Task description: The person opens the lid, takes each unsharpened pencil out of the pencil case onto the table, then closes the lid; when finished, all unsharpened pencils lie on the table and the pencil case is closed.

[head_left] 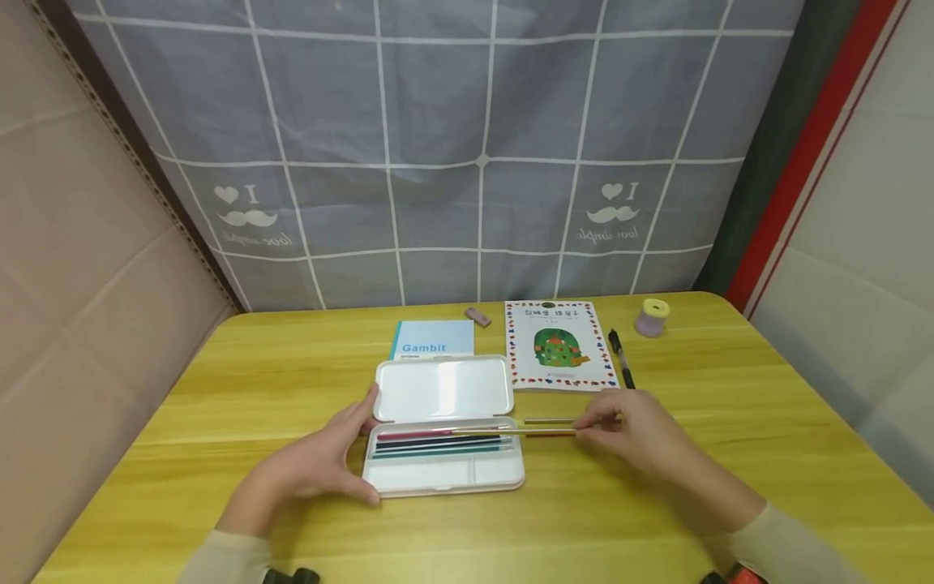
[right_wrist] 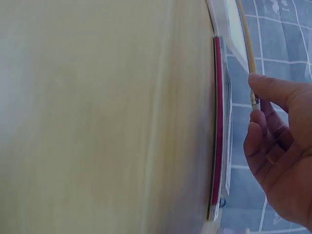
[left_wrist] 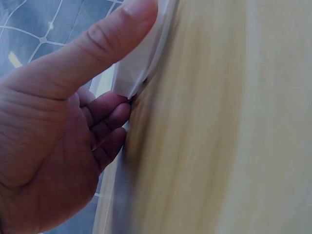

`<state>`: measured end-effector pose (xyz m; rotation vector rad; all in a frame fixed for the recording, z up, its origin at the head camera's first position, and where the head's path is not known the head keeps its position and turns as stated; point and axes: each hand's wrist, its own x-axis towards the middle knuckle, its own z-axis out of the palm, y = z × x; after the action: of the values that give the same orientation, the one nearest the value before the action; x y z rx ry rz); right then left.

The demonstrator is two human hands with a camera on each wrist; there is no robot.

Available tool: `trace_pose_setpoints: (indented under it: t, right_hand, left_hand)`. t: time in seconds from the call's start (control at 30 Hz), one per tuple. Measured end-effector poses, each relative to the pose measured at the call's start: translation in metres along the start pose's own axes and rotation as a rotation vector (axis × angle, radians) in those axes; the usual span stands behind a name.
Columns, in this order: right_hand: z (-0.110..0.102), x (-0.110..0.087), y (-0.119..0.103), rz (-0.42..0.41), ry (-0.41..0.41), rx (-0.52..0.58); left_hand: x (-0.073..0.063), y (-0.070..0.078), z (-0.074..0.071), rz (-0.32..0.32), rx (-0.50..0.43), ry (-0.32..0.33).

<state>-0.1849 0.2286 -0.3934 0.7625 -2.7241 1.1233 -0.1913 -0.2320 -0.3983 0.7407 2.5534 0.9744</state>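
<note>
An open white pencil case (head_left: 438, 478) lies on the table with its lid (head_left: 445, 389) folded back. Several pencils (head_left: 430, 444), pink, dark and teal, lie side by side in its rear compartment. My left hand (head_left: 321, 462) holds the case's left end, thumb at the front corner and fingers towards the hinge. A gold-coloured pencil (head_left: 540, 433) is pinched between thumb and fingers of my right hand (head_left: 635, 426), near its metal-banded end (right_wrist: 255, 100). Its other part reaches over the case's rear compartment. Another slim pencil (head_left: 547, 420) lies just behind it, partly hidden by the right hand.
Behind the lid lies a light blue notebook (head_left: 438, 337) marked Gambit, with an eraser (head_left: 477, 317) near it. Further right are an illustrated booklet (head_left: 562, 345), a black pen (head_left: 621, 357) and a yellow-and-lilac small container (head_left: 652, 317). A grey grid curtain (head_left: 438, 97) hangs behind the table.
</note>
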Motion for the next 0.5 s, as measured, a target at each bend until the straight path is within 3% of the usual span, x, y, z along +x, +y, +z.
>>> trace_pose_setpoints:
  t: [0.5]
  right_hand:
    - [-0.031, -0.037, 0.030, 0.145, -0.037, -0.057]
  left_hand:
    - [0.000, -0.003, 0.000, 0.004, 0.019, -0.010]
